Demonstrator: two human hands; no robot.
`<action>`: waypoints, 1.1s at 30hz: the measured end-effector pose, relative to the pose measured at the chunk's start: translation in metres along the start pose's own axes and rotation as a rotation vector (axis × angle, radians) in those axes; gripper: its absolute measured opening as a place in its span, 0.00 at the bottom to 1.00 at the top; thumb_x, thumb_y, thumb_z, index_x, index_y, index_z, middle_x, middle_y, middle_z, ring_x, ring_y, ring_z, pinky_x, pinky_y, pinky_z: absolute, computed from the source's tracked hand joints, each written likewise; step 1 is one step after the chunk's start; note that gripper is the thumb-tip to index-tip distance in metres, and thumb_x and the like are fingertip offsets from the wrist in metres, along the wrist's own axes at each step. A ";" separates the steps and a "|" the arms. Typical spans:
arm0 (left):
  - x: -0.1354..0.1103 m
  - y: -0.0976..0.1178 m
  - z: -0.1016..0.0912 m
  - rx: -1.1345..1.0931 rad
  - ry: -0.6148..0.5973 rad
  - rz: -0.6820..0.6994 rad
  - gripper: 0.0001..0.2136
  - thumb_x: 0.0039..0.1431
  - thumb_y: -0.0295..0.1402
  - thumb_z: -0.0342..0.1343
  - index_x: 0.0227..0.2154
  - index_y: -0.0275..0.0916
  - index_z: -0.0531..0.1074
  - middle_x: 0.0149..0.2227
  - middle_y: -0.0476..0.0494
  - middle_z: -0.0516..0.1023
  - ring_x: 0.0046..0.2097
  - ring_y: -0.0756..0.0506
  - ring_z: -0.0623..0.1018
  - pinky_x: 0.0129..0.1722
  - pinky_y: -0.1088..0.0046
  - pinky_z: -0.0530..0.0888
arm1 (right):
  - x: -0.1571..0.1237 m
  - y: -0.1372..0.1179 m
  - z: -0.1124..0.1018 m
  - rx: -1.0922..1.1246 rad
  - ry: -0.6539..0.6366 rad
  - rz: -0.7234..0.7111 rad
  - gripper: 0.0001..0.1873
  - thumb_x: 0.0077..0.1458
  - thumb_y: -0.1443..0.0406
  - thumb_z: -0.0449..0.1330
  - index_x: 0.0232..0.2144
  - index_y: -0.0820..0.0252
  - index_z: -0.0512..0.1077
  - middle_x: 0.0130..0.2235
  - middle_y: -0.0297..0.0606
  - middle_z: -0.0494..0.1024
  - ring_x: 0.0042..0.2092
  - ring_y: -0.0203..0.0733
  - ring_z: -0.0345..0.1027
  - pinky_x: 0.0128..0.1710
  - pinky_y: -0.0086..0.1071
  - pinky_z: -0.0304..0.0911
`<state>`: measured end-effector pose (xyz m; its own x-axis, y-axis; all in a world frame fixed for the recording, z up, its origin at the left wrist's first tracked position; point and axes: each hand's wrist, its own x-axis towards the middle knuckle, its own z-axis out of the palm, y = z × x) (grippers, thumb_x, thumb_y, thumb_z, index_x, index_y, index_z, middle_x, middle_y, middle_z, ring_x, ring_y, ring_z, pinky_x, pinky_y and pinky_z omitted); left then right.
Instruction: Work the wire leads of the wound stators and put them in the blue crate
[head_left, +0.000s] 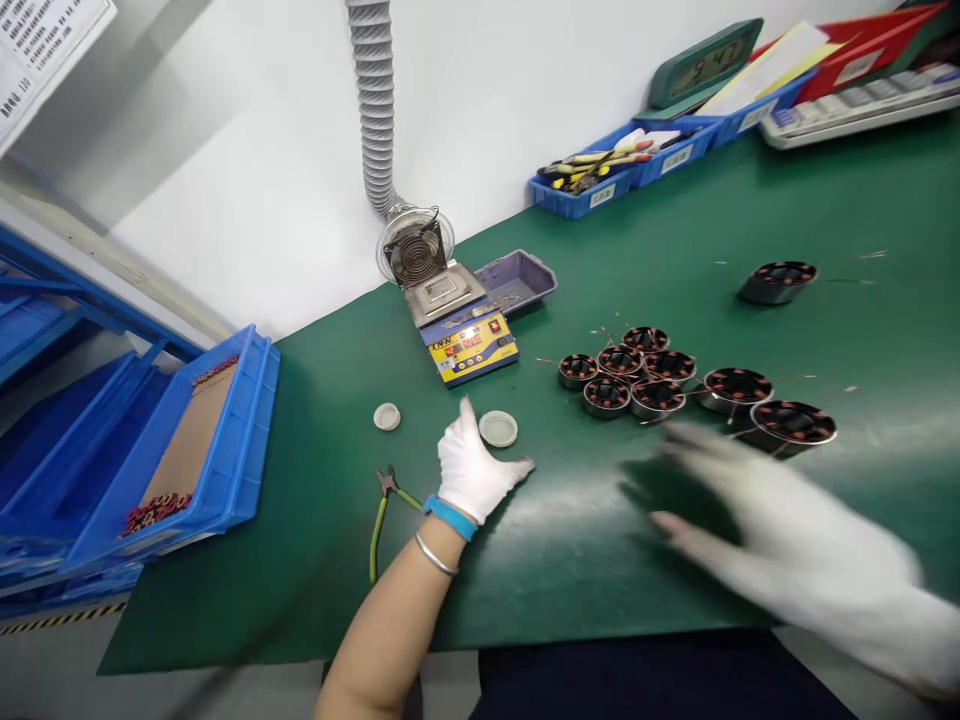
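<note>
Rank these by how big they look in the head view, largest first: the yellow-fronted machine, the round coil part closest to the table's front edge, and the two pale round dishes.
1. Yellow-fronted machine
2. Front coil part
3. Larger dish, near the left hand
4. Smaller dish

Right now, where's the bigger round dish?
In the head view, the bigger dish lies near the middle of the green table, beside the left hand, right of the smaller dish and in front of the blue-and-yellow machine.
</note>
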<state>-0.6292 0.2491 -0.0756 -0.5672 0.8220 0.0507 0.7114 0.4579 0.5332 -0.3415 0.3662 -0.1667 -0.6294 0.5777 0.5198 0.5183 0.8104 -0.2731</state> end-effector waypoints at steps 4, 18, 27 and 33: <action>0.016 0.015 0.004 0.011 0.003 -0.024 0.50 0.49 0.38 0.72 0.74 0.35 0.54 0.61 0.30 0.80 0.61 0.32 0.79 0.62 0.57 0.73 | 0.038 -0.074 0.020 -0.077 -0.121 -0.219 0.36 0.66 0.52 0.55 0.66 0.72 0.71 0.69 0.63 0.69 0.68 0.64 0.66 0.65 0.53 0.68; -0.007 -0.018 -0.056 -0.001 0.146 -0.074 0.48 0.52 0.35 0.70 0.74 0.38 0.54 0.55 0.36 0.83 0.58 0.35 0.81 0.59 0.60 0.76 | 0.160 -0.135 0.080 0.055 -0.349 -0.266 0.58 0.57 0.36 0.59 0.69 0.83 0.64 0.71 0.73 0.61 0.72 0.73 0.57 0.73 0.60 0.48; -0.034 -0.044 -0.085 -0.009 0.197 -0.097 0.46 0.53 0.33 0.67 0.74 0.40 0.54 0.53 0.39 0.84 0.54 0.36 0.83 0.55 0.59 0.77 | 0.154 -0.094 0.079 0.091 -0.302 -0.167 0.54 0.62 0.39 0.53 0.70 0.83 0.62 0.71 0.74 0.61 0.72 0.77 0.54 0.71 0.67 0.48; -0.038 -0.039 -0.086 -0.006 0.153 -0.125 0.50 0.51 0.33 0.67 0.75 0.42 0.52 0.52 0.40 0.84 0.55 0.36 0.82 0.56 0.59 0.77 | 0.142 -0.097 0.075 0.099 -0.333 -0.234 0.55 0.60 0.39 0.57 0.70 0.82 0.64 0.72 0.71 0.61 0.73 0.75 0.53 0.73 0.64 0.47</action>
<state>-0.6714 0.1708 -0.0259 -0.7076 0.6978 0.1113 0.6292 0.5506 0.5485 -0.5243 0.3768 -0.1271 -0.8848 0.3635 0.2916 0.2910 0.9197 -0.2635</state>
